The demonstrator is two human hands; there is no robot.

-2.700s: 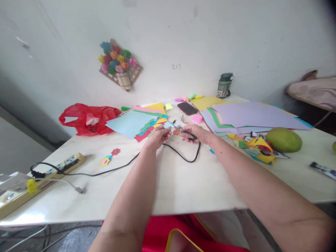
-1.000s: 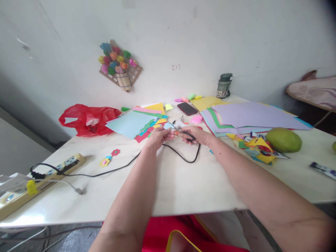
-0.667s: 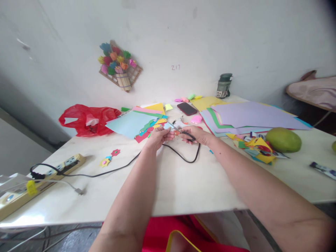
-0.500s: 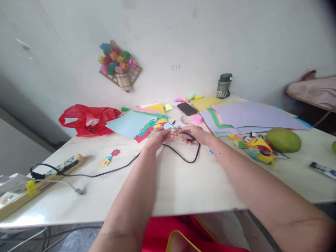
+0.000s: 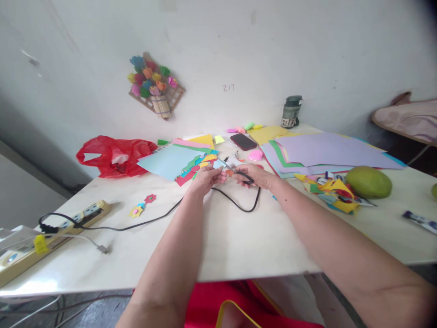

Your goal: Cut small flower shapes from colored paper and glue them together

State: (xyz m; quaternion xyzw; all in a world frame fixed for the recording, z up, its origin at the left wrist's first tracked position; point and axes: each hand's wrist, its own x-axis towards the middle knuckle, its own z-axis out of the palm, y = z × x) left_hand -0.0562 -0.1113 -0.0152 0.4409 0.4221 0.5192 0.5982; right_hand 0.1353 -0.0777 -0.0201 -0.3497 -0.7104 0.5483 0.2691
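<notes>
My right hand (image 5: pixel 253 175) is closed round the black handles of a pair of scissors (image 5: pixel 245 176), whose blades point up and to the left. Just left of it, the fingers of my left hand (image 5: pixel 206 177) pinch a small piece of light blue paper (image 5: pixel 219 164) by the blades. Wavy cut strips of coloured paper (image 5: pixel 196 166) lie beyond my left hand on a light blue sheet (image 5: pixel 165 161). Behind my right hand are a white tool (image 5: pixel 235 160), perhaps a glue gun, and a pink lump (image 5: pixel 255 156). A black cord (image 5: pixel 235 205) loops beneath both hands.
A power strip (image 5: pixel 85 216), paper flowers (image 5: pixel 138 209) and a red plastic bag (image 5: pixel 116 159) are at the left. A phone (image 5: pixel 243 141) lies at the back. On the right are large paper sheets (image 5: pixel 324 150), paper scraps (image 5: pixel 336 193), a green mango (image 5: pixel 369 182) and a bottle (image 5: pixel 291 111).
Both hands stay nearly in the same place, with the scissors and the light blue paper still held. Only very slight shifts show at the fingers.
</notes>
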